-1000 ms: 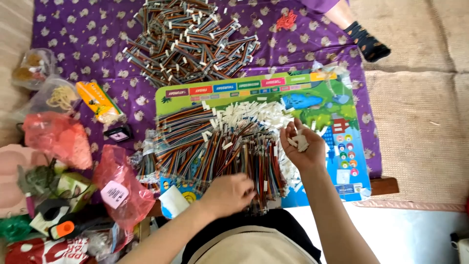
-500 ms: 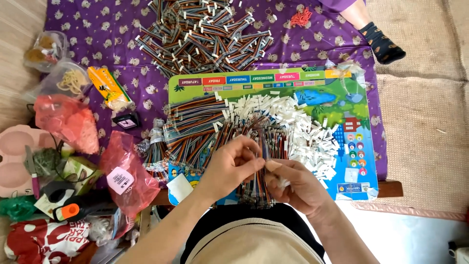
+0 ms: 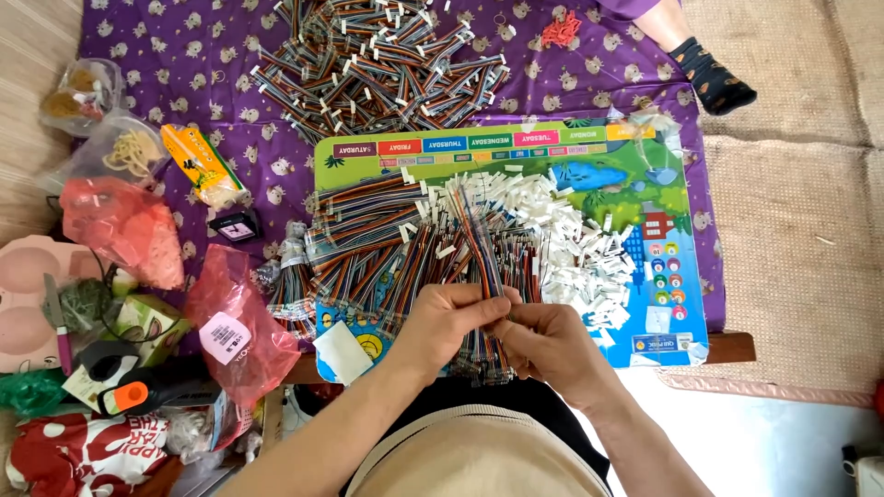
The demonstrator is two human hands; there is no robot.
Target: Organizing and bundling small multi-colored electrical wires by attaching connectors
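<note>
- Purple cloth with small pale animal print (image 3: 166, 37), spread under everything.
- Red crinkled plastic bag (image 3: 129, 230), left, near a second red plastic bag with white label (image 3: 238, 333).
- Orange snack packet (image 3: 201, 164).
- Black patterned sock on a foot (image 3: 709, 78), upper right.
- Beige woven mat (image 3: 792, 239), right.
</note>
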